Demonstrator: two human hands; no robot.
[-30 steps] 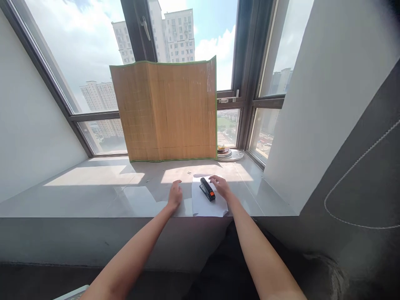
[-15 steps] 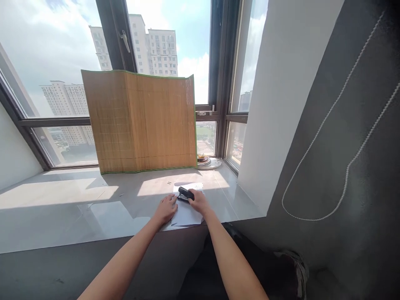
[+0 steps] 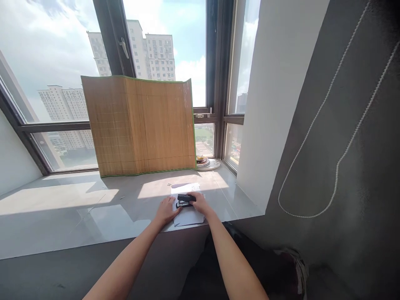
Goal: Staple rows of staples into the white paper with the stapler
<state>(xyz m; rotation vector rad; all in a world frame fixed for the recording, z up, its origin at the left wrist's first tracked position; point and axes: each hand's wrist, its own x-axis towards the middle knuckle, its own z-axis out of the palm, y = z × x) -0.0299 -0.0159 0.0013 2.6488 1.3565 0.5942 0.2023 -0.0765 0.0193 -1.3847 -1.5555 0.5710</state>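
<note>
Right hand (image 3: 200, 203) is gripping one black stapler (image 3: 186, 198) over white paper (image 3: 189, 217) on the surface (image 3: 53, 229). Left hand (image 3: 165, 211) is lying at the paper's left edge, fingers spreading, thumb nearing the stapler's base. Step is probably positioning the stapler; next move is likely calling for steady paper. Counting: two hands, one bamboo mat (image 3: 146, 129); sheets uncountable.

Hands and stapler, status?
Right hand: grip on stapler, over paper. Left hand: at paper's left edge. Mat: standing behind, out of the way.
</note>
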